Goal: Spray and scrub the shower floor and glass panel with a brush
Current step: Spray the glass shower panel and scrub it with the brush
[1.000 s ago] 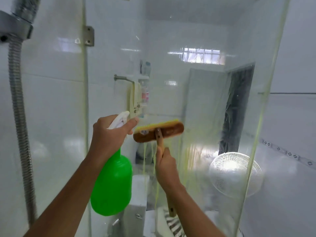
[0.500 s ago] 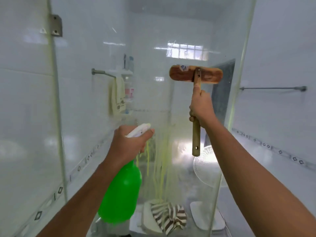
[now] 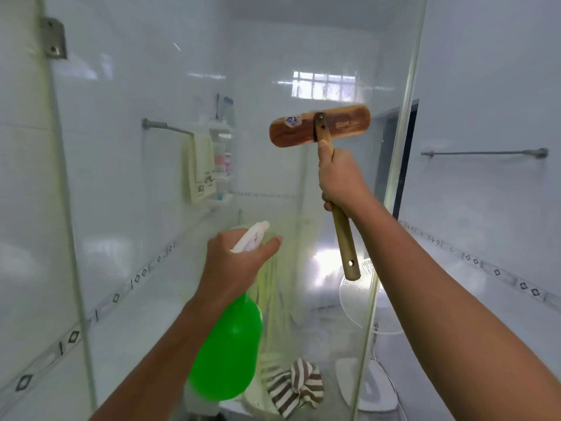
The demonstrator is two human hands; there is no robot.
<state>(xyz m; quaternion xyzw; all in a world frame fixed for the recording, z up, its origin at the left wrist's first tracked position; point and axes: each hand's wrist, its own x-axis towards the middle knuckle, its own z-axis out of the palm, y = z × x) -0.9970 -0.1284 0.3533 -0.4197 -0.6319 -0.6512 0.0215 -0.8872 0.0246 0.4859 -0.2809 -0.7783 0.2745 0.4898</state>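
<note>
My right hand grips the wooden handle of a scrub brush, whose broad wooden head is raised against the glass panel at about head height. My left hand holds a green spray bottle by its white trigger head, lower and to the left of the brush. Yellowish streaks of liquid run down the glass below the brush.
A metal hinge joins the glass at upper left. Through the glass I see a towel on a rail, a small shelf with bottles, a white fan and a striped cloth. A second rail runs along the right wall.
The brush went from low on the glass beside the bottle up and to the right, and now tilts slightly. The view swung right; the shower hose left the frame.
</note>
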